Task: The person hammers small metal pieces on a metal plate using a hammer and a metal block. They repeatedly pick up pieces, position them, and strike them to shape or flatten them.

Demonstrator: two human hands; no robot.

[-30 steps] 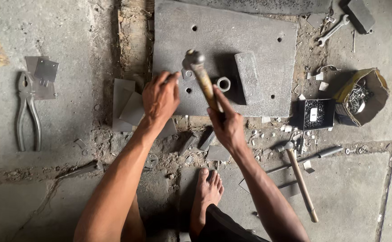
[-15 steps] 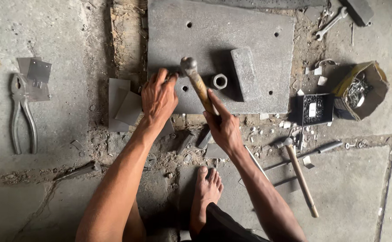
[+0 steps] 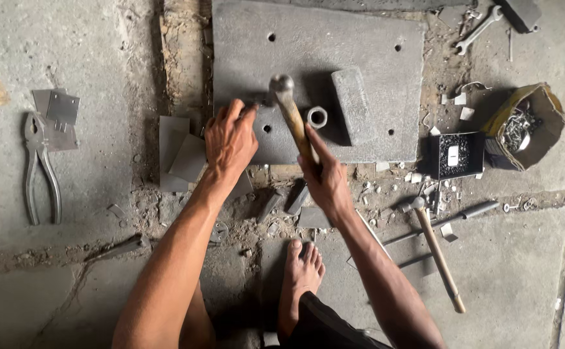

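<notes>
Gripping the wooden handle of a hammer, the right hand had its fingers wrapped tight around the shaft, with the metal head poised over a thick grey steel plate that lay flat on the concrete floor. The left hand rested at the plate's near left edge, fingers bent and pressed down; what lay under them could not be told. A small metal ring sat on the plate just beside the hammer's handle, and a grey rectangular block lay close to its right.

To the right of the plate, an open black box held small dark screws, and a torn cardboard carton held a tangle of shiny metal fasteners. A 2nd hammer lay near these containers, and pliers lay well apart on the left.
</notes>
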